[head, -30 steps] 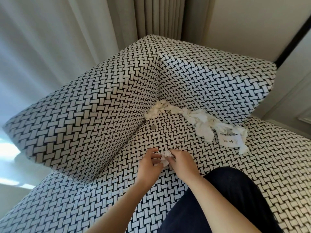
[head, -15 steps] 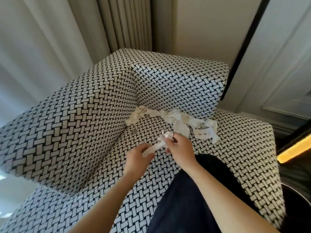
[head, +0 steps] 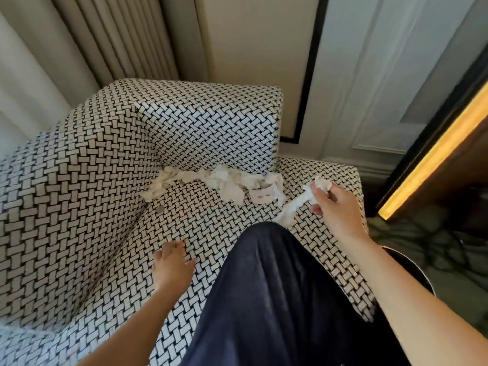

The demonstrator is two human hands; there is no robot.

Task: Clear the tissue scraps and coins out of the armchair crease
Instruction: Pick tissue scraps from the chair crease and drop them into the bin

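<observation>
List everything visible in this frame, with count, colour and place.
armchair: one, black-and-white weave, left and centre
tissue scraps: a pile, white, along the far crease
paper slip: one, white with print, at the pile's right end
coin: one, grey, on the seat by the left crease
tissue wad: one, white, in the right hand
curtain: beige, top left
light strip: one, yellow, right edge
leg: one, dark trousers, on the seat
left hand: fingers resting on the seat
right hand: holds the tissue wad over the seat's right side
</observation>
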